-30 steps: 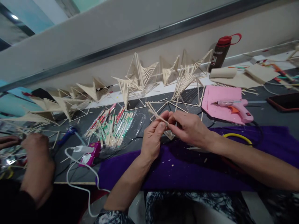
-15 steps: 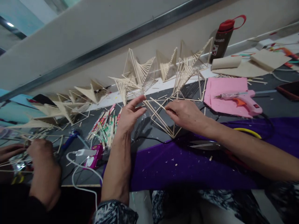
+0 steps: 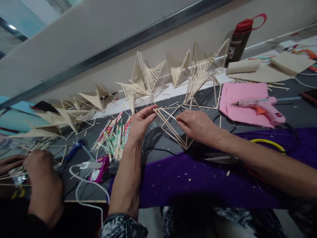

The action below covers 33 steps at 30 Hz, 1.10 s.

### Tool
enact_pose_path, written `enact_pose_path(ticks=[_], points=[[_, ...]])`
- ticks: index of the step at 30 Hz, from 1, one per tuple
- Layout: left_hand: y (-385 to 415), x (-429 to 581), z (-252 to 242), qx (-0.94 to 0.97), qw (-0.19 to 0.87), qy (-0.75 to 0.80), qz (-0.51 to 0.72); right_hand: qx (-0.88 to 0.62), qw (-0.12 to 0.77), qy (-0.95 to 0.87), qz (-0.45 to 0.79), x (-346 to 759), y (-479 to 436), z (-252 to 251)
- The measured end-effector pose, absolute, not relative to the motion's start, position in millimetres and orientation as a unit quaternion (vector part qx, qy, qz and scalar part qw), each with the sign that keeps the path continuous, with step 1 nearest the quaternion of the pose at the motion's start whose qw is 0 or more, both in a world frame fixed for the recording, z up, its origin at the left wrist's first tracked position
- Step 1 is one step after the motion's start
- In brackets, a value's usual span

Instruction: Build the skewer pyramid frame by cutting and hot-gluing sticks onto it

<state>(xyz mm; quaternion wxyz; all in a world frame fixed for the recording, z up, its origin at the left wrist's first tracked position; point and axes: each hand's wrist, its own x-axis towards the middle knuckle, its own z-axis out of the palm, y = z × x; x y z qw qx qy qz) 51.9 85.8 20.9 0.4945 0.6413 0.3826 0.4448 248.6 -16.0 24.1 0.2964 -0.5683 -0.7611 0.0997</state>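
Observation:
My left hand (image 3: pixel 141 125) pinches the upper left corner of a wooden stick frame (image 3: pixel 172 131), thumb and forefinger close together. My right hand (image 3: pixel 195 123) is closed on one end of a thin wooden stick (image 3: pixel 168 113). The stick's far end meets the frame's corner at my left fingertips; whether it is stuck there I cannot tell. The frame's lower point rests near the edge of a purple cloth (image 3: pixel 168 178). Behind my right hand, a fan of sticks (image 3: pixel 196 82) rises from a larger stick structure.
A pink glue gun (image 3: pixel 266 109) lies on pink sheets (image 3: pixel 229 94) at right. Scissors (image 3: pixel 220 157) lie under my right forearm. Packaged chopsticks (image 3: pixel 115 137) and a magenta box with a white plug (image 3: pixel 100 168) are at left, beside a co-worker's hands (image 3: pixel 39 165). A bottle (image 3: pixel 239 43) stands behind.
My left thumb and forefinger have come down and closed at the frame's corner; before, they were apart. My right hand still holds the stick, almost unmoved.

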Motion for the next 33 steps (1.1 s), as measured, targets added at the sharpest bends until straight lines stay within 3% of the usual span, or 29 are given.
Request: enact_pose_path(ticks=[33], points=[[92.5,53.6,7.0,0.658,0.441,0.370,0.485,-0.569,0.248,-0.784,0.012,241.5,-16.3,14.0]])
